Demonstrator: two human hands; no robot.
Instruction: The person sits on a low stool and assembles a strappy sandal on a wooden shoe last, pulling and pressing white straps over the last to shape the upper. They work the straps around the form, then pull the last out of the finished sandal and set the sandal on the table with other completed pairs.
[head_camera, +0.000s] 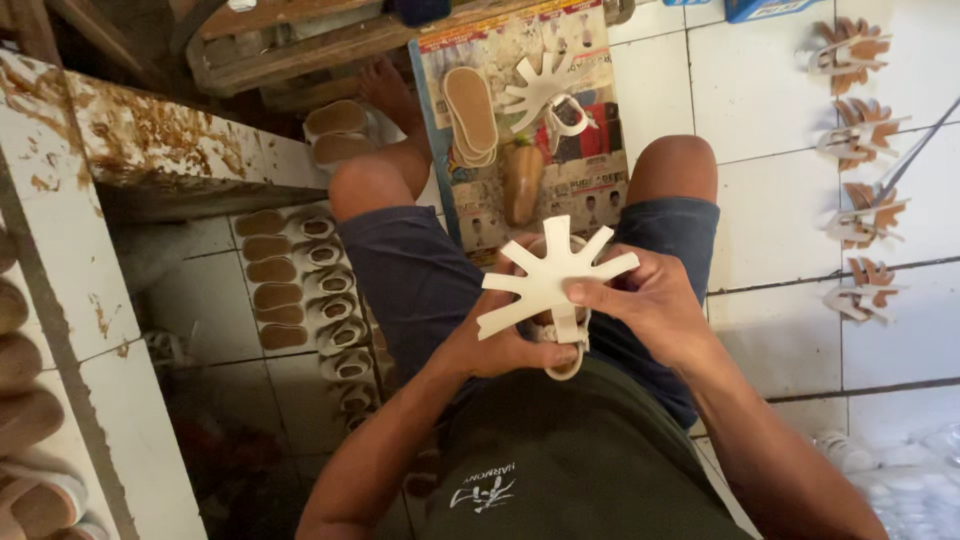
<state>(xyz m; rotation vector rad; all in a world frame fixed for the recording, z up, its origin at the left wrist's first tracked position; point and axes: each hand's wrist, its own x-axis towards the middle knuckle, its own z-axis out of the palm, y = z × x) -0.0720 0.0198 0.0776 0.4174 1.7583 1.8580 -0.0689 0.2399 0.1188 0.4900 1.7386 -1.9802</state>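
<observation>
The right hand (650, 300) had its thumb and fingers pinched shut on the right side of a white upper (548, 278), a flat cut piece with strips fanning out like spokes. The left hand (505, 345) was curled closed under the same piece from the left, thumb pressed near its lower strap and the loop (565, 368) hanging beneath. Both hands held the upper over the person's lap, between the knees, above dark blue shorts (420, 270); whether a sole sat behind it could not be told.

Just beyond the hands, a printed sheet (590, 190) lay on the floor between the legs. On it rested a stack of tan insoles (470, 112), another white upper (545, 85) and a brown last (522, 180).

To the left, rows of insoles (270, 290) and white strap pieces (330, 290) lay on the tiles (770, 100) beside a chipped white ledge (60, 260). Well apart on the right, four finished uppers (860, 130) with brown backing lay in a column on the white floor. A wooden frame (300, 45) crossed the top.
</observation>
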